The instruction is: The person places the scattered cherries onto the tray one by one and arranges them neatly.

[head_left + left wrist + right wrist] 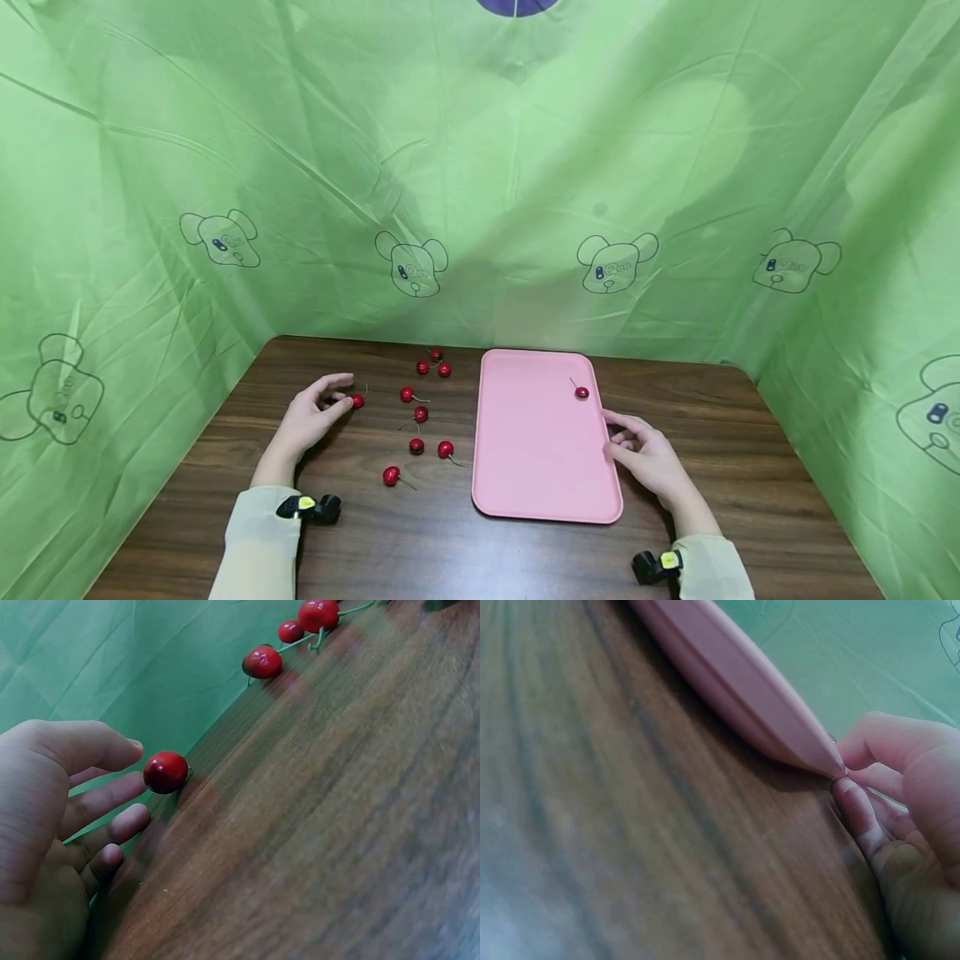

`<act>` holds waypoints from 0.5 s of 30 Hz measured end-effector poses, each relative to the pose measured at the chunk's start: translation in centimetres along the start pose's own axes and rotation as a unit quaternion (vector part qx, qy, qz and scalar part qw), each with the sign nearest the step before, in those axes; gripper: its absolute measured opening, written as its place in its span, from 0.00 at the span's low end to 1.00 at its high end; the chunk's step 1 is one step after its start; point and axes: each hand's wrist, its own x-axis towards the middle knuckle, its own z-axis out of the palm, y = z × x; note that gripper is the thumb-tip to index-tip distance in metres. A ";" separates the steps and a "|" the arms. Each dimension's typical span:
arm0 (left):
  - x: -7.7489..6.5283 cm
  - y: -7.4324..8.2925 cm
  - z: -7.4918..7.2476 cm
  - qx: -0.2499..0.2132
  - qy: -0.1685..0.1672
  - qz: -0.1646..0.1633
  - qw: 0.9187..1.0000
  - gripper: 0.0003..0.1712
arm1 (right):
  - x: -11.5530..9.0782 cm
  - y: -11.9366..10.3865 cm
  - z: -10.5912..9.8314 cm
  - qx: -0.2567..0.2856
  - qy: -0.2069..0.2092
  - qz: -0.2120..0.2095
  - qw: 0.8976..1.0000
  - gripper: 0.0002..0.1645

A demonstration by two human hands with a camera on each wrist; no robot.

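Note:
At the left of the table my left hand (311, 417) is beside a red cherry (357, 401) with a thin stem. In the left wrist view, the thumb and loosely bent fingers are spread next to that cherry (166, 772), which rests on the wood. Whether a fingertip touches it, I cannot tell. My right hand (648, 458) is at the right edge of a pink rectangular tray (543, 450). The right wrist view has its thumb and fingertips pinching the tray's rim (810, 739). One cherry (582, 392) lies in the tray, toward the upper right.
Several more cherries are scattered between the left hand and the tray, among them one nearest the front (391, 476) and one close to the tray (446, 449). Green cloth (517, 250) hangs behind and beside the brown wooden table (420, 550).

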 end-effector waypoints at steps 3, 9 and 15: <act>-0.1 0.1 0.1 -0.002 -0.009 -0.006 1.000 0.25 | 0.0 0.0 0.0 -0.001 -0.002 0.001 1.000 0.34; -0.1 0.3 0.1 -0.009 -0.020 -0.009 1.000 0.25 | 0.0 -0.1 0.0 -0.001 0.000 -0.002 1.000 0.33; 0.0 0.4 0.2 0.003 -0.029 -0.005 1.000 0.25 | -0.1 -0.4 0.0 0.017 0.000 -0.008 1.000 0.34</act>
